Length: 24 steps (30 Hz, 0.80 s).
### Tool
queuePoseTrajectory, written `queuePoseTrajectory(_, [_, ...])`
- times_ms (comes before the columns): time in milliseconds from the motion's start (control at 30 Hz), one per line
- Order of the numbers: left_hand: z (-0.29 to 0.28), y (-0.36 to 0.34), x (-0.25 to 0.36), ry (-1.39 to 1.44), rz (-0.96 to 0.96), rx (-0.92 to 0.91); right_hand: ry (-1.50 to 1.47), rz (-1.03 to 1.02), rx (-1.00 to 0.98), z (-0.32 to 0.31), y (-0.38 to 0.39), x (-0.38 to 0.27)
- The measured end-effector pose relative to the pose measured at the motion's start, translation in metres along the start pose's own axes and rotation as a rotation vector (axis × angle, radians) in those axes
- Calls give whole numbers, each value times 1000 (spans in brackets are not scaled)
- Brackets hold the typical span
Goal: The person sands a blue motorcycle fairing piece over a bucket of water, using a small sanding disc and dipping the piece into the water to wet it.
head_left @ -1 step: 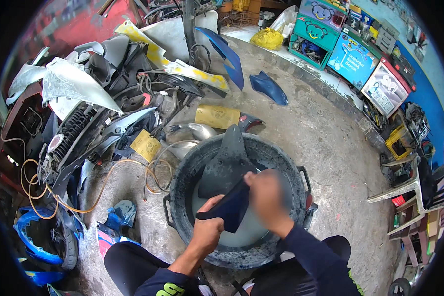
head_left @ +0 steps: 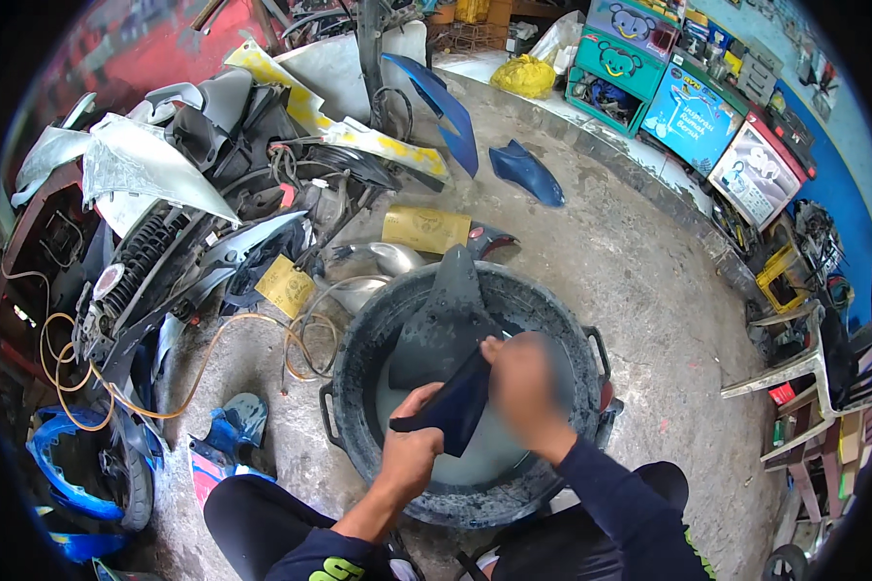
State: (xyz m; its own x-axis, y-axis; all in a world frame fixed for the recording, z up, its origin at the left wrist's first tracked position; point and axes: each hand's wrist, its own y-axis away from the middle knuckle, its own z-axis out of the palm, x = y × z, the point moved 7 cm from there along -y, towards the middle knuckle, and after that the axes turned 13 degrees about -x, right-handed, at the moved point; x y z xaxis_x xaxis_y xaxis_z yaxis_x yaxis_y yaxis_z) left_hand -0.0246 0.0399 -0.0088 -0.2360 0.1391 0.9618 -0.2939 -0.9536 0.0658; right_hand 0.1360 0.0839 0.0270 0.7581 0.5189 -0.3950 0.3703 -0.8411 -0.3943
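Hands close together over the tub have a dark blue panel between them. Its tilted body hangs inside the rim, above the cloudy water. The left hand is clamped on the panel's lower left edge, thumb and fingers on opposite faces. The right hand is at the upper right edge, fingertips against it; blur covers most of that hand, so I cannot tell how firmly it grips or whether it holds anything else.

Just beyond the hands, a black part leans in the tub, its narrow tip reaching over the far rim. Farther out, past that rim, a yellow sheet lies near a blue cover on the floor. Left of the hands, outside the tub, are a second sheet and a looped orange hose, with a heap of body parts farther off. Well to the right of the hands stands a pale chair.
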Motion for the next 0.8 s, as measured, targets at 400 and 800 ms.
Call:
queuePoseTrajectory(400, [-1,5,-1,83,-130,47,29,-154,7,1,16,-48])
queuePoseTrajectory(800, [2,1,7,22,-112,-18,131,2,31,-3,0,-7])
